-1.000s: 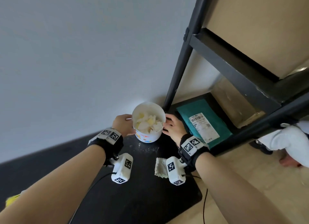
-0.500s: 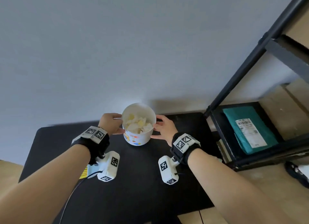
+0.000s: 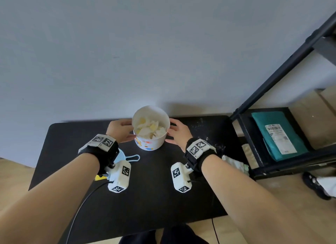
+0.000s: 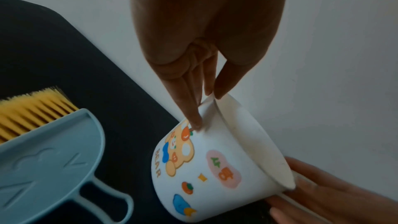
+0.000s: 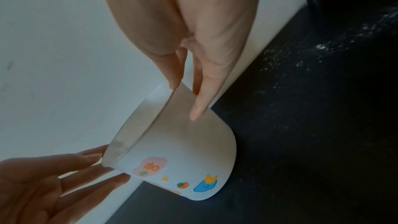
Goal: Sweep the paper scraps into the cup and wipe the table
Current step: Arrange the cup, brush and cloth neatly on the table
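At the frame's centre, the cup [image 3: 151,130], filled with paper scraps [image 3: 149,128], is stood on the black table [image 3: 154,198]. It is touched on either side by the left hand [image 3: 120,130] and right hand [image 3: 179,133], fingers straight, neither clasped round it. A rag [image 3: 234,163] is seen at the table's right edge.

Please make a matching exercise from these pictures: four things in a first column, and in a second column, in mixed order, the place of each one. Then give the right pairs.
Things:
1. cup
2. cloth
3. brush
4. teal parcel

Places:
A. on the black shelf
B. between the two hands
C. at the table's right edge
D. on the table, under the left wrist

Pairs: 1-B, 2-C, 3-D, 4-A
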Action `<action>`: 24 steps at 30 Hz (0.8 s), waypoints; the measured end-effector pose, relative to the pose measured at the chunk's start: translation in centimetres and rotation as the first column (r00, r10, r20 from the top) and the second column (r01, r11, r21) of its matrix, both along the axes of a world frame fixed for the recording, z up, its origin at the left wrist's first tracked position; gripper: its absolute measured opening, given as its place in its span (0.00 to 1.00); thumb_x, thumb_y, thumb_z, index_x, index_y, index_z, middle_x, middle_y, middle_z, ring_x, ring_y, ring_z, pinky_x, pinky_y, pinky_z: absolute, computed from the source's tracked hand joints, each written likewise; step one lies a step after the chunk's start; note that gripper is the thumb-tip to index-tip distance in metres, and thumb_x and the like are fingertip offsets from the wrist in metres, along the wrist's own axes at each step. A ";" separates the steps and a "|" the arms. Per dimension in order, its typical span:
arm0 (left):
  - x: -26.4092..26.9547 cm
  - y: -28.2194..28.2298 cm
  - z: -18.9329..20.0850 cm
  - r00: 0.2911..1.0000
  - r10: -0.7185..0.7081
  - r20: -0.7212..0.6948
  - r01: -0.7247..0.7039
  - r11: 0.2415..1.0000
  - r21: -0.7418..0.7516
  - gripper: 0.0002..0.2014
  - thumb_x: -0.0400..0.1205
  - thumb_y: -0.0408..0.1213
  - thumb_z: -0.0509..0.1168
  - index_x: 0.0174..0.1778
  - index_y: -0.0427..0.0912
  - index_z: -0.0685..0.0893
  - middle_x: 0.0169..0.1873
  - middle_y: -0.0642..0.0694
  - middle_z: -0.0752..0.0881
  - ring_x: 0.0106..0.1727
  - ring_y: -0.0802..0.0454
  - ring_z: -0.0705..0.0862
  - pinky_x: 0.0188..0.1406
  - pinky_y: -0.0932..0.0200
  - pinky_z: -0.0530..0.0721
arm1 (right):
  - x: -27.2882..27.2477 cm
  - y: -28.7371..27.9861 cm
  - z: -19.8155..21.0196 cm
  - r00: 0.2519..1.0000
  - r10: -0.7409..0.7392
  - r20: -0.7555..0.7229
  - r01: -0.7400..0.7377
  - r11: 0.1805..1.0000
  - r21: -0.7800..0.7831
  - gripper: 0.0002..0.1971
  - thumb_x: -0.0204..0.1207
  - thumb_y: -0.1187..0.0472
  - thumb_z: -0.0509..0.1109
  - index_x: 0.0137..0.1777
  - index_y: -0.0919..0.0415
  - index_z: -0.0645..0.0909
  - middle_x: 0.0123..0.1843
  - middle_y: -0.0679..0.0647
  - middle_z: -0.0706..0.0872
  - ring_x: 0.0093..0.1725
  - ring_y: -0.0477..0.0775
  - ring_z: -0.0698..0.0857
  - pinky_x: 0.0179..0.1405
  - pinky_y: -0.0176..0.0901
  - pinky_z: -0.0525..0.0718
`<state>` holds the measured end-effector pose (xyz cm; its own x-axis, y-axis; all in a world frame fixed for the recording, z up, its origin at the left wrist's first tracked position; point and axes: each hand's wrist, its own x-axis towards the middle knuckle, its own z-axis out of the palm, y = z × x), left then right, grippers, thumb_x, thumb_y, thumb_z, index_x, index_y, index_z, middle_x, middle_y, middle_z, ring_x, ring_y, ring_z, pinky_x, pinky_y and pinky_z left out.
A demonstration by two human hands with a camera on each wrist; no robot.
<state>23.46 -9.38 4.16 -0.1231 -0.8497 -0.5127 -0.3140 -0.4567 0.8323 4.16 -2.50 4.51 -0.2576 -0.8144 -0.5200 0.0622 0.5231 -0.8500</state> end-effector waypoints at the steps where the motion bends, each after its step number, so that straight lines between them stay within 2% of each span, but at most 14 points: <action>1: 0.0 0.2 -0.4 0.999 0.020 0.044 -0.020 1.000 -0.002 0.11 0.78 0.24 0.63 0.46 0.42 0.87 0.35 0.49 0.88 0.30 0.51 0.87 0.29 0.67 0.89 | 0.0 0.1 0.0 1.000 0.006 -0.022 -0.006 1.000 -0.002 0.24 0.81 0.72 0.62 0.75 0.58 0.68 0.68 0.62 0.77 0.67 0.61 0.78 0.58 0.53 0.83; 2: 0.1 0.5 -1.0 0.995 0.033 0.093 -0.032 0.999 -0.010 0.11 0.78 0.24 0.61 0.48 0.38 0.87 0.33 0.47 0.87 0.30 0.50 0.86 0.29 0.65 0.88 | -0.1 0.2 -0.1 0.999 0.011 -0.048 -0.011 1.000 -0.006 0.25 0.81 0.70 0.63 0.77 0.58 0.66 0.69 0.62 0.77 0.68 0.61 0.78 0.59 0.52 0.82; 4: 0.2 1.7 -2.2 0.984 0.024 0.175 -0.022 1.000 -0.016 0.12 0.78 0.25 0.59 0.51 0.32 0.87 0.31 0.43 0.85 0.33 0.45 0.84 0.40 0.55 0.88 | -0.4 0.7 -0.5 0.994 0.018 -0.110 -0.019 1.000 -0.011 0.25 0.82 0.67 0.63 0.78 0.58 0.64 0.71 0.62 0.75 0.67 0.61 0.78 0.58 0.50 0.82; 6: 0.2 3.4 -3.4 0.966 -0.036 0.257 0.038 0.999 -0.005 0.11 0.77 0.27 0.60 0.47 0.32 0.87 0.32 0.41 0.85 0.35 0.43 0.82 0.51 0.46 0.87 | -1.0 1.5 -1.0 0.987 0.015 -0.161 -0.016 1.000 -0.007 0.24 0.83 0.65 0.61 0.78 0.59 0.65 0.71 0.61 0.75 0.67 0.59 0.79 0.58 0.49 0.83; 7: 0.0 4.4 -3.9 0.951 -0.078 0.299 0.080 0.997 0.006 0.09 0.77 0.28 0.61 0.44 0.34 0.87 0.35 0.39 0.86 0.37 0.42 0.83 0.53 0.45 0.87 | -1.5 2.1 -1.3 0.986 0.002 -0.169 -0.002 1.000 -0.001 0.23 0.83 0.66 0.60 0.77 0.60 0.66 0.70 0.61 0.75 0.66 0.59 0.79 0.59 0.48 0.83; 9: -0.8 6.3 -4.6 0.917 -0.164 0.364 0.169 0.985 0.020 0.07 0.78 0.31 0.62 0.43 0.39 0.87 0.41 0.39 0.88 0.43 0.40 0.85 0.52 0.49 0.85 | -2.7 3.4 -1.7 0.983 -0.026 -0.179 0.029 0.999 0.017 0.22 0.83 0.68 0.58 0.77 0.63 0.66 0.67 0.61 0.77 0.65 0.60 0.80 0.59 0.48 0.83; 12: -3.0 8.9 -4.9 0.819 -0.301 0.488 0.344 0.939 0.002 0.10 0.80 0.35 0.62 0.52 0.40 0.87 0.47 0.44 0.87 0.55 0.43 0.85 0.53 0.58 0.78 | -5.1 5.6 -3.2 0.966 -0.007 -0.258 0.018 0.999 0.040 0.20 0.83 0.67 0.58 0.74 0.64 0.70 0.64 0.60 0.80 0.61 0.59 0.83 0.59 0.48 0.84; 14: -5.0 10.4 -5.0 0.770 -0.358 0.528 0.426 0.905 -0.007 0.11 0.81 0.36 0.61 0.55 0.41 0.86 0.53 0.43 0.88 0.57 0.43 0.85 0.56 0.57 0.79 | -6.9 7.5 -4.4 0.941 0.035 -0.335 -0.011 0.997 0.074 0.19 0.82 0.65 0.58 0.73 0.62 0.72 0.61 0.60 0.82 0.58 0.59 0.84 0.61 0.54 0.84; 16: -7.3 11.5 -5.1 0.725 -0.407 0.556 0.484 0.875 0.010 0.12 0.81 0.37 0.60 0.57 0.43 0.84 0.56 0.43 0.88 0.59 0.44 0.85 0.59 0.55 0.80 | -9.1 9.6 -5.6 0.911 0.089 -0.403 -0.044 0.992 0.118 0.19 0.82 0.64 0.58 0.73 0.60 0.72 0.61 0.57 0.83 0.60 0.57 0.83 0.64 0.55 0.82; 18: -9.6 12.5 -5.4 0.658 -0.460 0.597 0.557 0.830 0.026 0.14 0.82 0.37 0.59 0.60 0.43 0.83 0.59 0.43 0.86 0.62 0.43 0.83 0.62 0.53 0.80 | -11.3 11.8 -6.1 0.870 0.166 -0.465 -0.094 0.980 0.176 0.19 0.83 0.64 0.58 0.74 0.59 0.70 0.67 0.55 0.80 0.66 0.54 0.80 0.69 0.49 0.78; 20: -11.9 13.6 -5.7 0.592 -0.492 0.638 0.622 0.782 0.027 0.14 0.83 0.38 0.57 0.62 0.43 0.81 0.62 0.43 0.83 0.63 0.42 0.81 0.64 0.50 0.80 | -13.7 14.0 -6.6 0.825 0.233 -0.516 -0.136 0.966 0.219 0.20 0.84 0.64 0.57 0.76 0.58 0.68 0.71 0.54 0.77 0.69 0.52 0.77 0.68 0.38 0.73; 22: -14.0 14.8 -6.1 0.540 -0.511 0.669 0.664 0.747 0.035 0.15 0.84 0.38 0.56 0.64 0.43 0.80 0.64 0.43 0.80 0.65 0.43 0.80 0.64 0.48 0.80 | -15.7 15.9 -6.9 0.691 0.315 -0.650 -0.183 0.947 0.264 0.20 0.85 0.61 0.57 0.77 0.55 0.67 0.73 0.50 0.75 0.71 0.50 0.74 0.65 0.33 0.69; 23: -15.1 15.4 -6.3 0.527 -0.512 0.679 0.675 0.737 0.032 0.15 0.84 0.38 0.55 0.64 0.43 0.79 0.64 0.44 0.79 0.66 0.43 0.79 0.63 0.48 0.80 | -16.7 16.8 -7.3 0.620 0.337 -0.708 -0.207 0.941 0.266 0.21 0.84 0.61 0.57 0.77 0.55 0.66 0.75 0.49 0.73 0.73 0.50 0.72 0.69 0.35 0.67; 24: -16.0 16.0 -6.6 0.522 -0.508 0.686 0.680 0.733 0.025 0.15 0.84 0.38 0.55 0.65 0.43 0.79 0.66 0.44 0.78 0.67 0.44 0.77 0.63 0.48 0.80 | -17.8 17.6 -7.8 0.585 0.348 -0.732 -0.233 0.937 0.260 0.22 0.84 0.62 0.57 0.78 0.55 0.65 0.78 0.50 0.69 0.76 0.50 0.68 0.74 0.38 0.65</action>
